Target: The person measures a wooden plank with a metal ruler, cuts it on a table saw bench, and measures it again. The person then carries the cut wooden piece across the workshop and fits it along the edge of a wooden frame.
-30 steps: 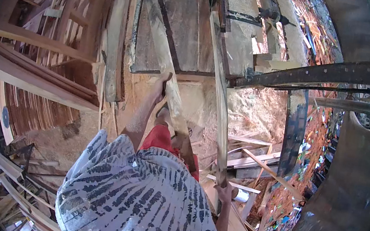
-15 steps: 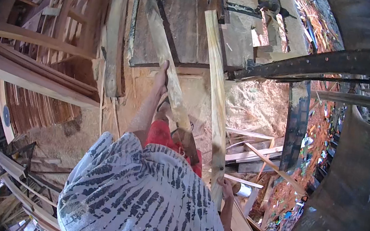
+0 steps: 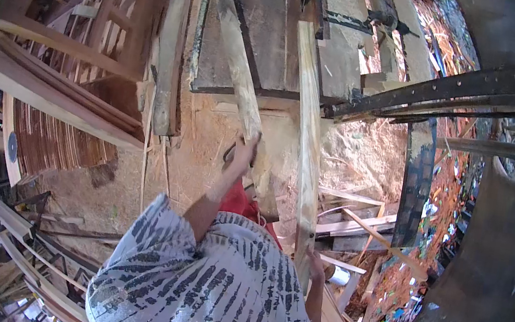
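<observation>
While gripping the left board (image 3: pixel 236 58) at its near end in a closed left hand (image 3: pixel 246 150), also holds the right plank (image 3: pixel 309 122) by its near part in a curled right hand (image 3: pixel 315 268). Has both far ends over the worktop (image 3: pixel 265 9).

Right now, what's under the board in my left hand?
Beyond your left hand, the board passes over sawdusty ground, then the table; whether it rests there is unclear. Whatever lies directly beneath is covered.
</observation>
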`<action>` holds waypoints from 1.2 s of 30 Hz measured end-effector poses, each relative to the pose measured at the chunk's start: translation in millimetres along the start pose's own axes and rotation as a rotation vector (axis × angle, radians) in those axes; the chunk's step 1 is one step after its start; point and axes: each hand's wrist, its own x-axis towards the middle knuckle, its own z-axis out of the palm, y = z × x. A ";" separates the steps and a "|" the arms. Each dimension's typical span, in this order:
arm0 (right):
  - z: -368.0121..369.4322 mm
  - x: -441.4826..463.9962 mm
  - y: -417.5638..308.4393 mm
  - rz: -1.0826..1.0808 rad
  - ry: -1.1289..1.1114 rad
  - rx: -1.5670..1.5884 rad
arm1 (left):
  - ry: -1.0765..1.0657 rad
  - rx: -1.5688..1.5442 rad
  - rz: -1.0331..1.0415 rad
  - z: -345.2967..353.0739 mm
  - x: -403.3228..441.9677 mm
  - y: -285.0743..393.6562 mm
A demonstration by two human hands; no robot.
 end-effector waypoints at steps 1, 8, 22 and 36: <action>0.9 1.6 0.9 -0.002 -0.002 0.008 | 0.027 0.073 -0.064 6.3 -22.0 2.1; -9.0 68.3 79.9 -0.119 -0.063 0.000 | 0.173 0.000 0.440 6.6 11.4 25.9; 14.0 70.0 48.3 -0.529 0.328 -0.675 | 0.384 0.760 0.908 12.1 10.0 71.0; 113.1 120.1 -142.1 -0.688 -0.274 -0.275 | -0.538 -0.578 -0.117 60.5 17.4 17.2</action>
